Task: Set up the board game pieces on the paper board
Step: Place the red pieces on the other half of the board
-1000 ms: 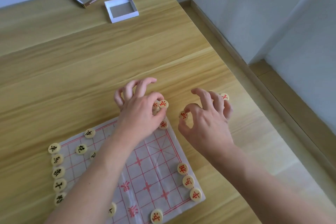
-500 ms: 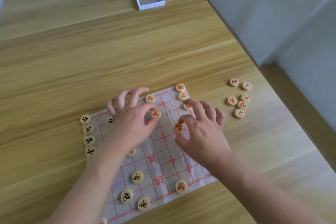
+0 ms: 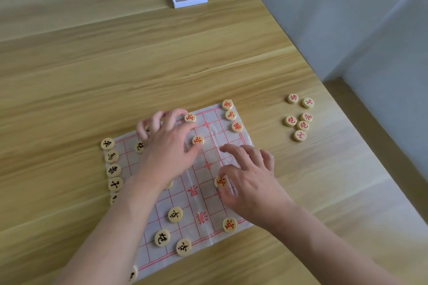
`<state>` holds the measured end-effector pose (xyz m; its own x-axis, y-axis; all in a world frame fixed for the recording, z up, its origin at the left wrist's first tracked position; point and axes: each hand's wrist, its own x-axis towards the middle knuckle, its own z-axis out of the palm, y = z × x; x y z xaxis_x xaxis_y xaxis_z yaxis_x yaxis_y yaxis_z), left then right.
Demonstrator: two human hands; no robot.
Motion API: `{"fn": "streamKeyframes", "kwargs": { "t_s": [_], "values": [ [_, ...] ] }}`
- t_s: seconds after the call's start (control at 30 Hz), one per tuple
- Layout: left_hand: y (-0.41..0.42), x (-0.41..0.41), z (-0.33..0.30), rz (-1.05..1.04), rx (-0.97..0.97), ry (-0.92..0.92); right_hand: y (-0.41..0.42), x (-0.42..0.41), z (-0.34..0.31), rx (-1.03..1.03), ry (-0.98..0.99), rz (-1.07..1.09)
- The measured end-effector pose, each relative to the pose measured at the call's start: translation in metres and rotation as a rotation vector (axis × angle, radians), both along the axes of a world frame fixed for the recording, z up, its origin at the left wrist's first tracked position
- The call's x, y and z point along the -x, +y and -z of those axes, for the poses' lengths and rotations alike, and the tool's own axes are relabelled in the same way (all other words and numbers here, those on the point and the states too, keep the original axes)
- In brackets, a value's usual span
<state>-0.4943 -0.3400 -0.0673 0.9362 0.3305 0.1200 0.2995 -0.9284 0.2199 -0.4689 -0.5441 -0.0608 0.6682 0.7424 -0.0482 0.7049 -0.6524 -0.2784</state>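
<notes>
Both of my hands have come back from the far edge onto the paper board [image 3: 203, 194], and the red soldiers I carried there now sit on its grid. My left hand [image 3: 166, 143] hovers with fingers loosely curled; its thumb is just beside one red soldier [image 3: 198, 140], and another red soldier [image 3: 190, 117] lies by its fingertips. I cannot tell whether it is touching either piece; it grasps nothing that I can see. My right hand [image 3: 249, 177] rests with fingers spread and relaxed, its thumb against a third red soldier [image 3: 220, 181], nudging it rather than pinching it.

I judge I am midway through the soldier row for red. A fourth red soldier [image 3: 229, 224] sits at the near edge, three red back-row pieces [image 3: 230, 115] line the far right corner, and black pieces [image 3: 111, 164] run down the left edge with more on the near squares.

Next I should square these soldiers onto their crossings, then reach for the loose red pieces [image 3: 300, 117] lying on the table [image 3: 139, 65], well apart to the right of the board, and fill the rest of red's back row. The thin paper could shift or wrinkle if I push too hard.
</notes>
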Motion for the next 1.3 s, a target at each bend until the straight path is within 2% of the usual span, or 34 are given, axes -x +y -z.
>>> {"fn": "streamKeyframes", "kwargs": {
  "t_s": [0.2, 0.5, 0.8, 1.03, 1.2, 1.3],
  "values": [
    [-0.004, 0.002, -0.007, -0.087, 0.014, -0.033, -0.005, 0.01, 0.001, 0.013, -0.01, -0.077],
    [-0.014, 0.002, -0.009, -0.065, 0.02, -0.057, -0.009, 0.012, 0.001, -0.003, -0.025, -0.075],
    [-0.06, -0.032, -0.023, 0.095, 0.019, -0.075, -0.05, -0.033, -0.01, -0.195, -0.042, 0.294],
    [-0.094, -0.067, -0.021, 0.197, 0.014, -0.024, -0.085, -0.067, 0.004, -0.205, -0.103, 0.521],
    [-0.106, -0.086, -0.018, 0.225, 0.0, -0.012, -0.094, -0.078, 0.015, -0.206, -0.147, 0.772],
    [-0.11, -0.103, -0.016, 0.241, -0.006, -0.028, -0.096, -0.082, 0.021, -0.198, -0.118, 0.802]
  ]
}}
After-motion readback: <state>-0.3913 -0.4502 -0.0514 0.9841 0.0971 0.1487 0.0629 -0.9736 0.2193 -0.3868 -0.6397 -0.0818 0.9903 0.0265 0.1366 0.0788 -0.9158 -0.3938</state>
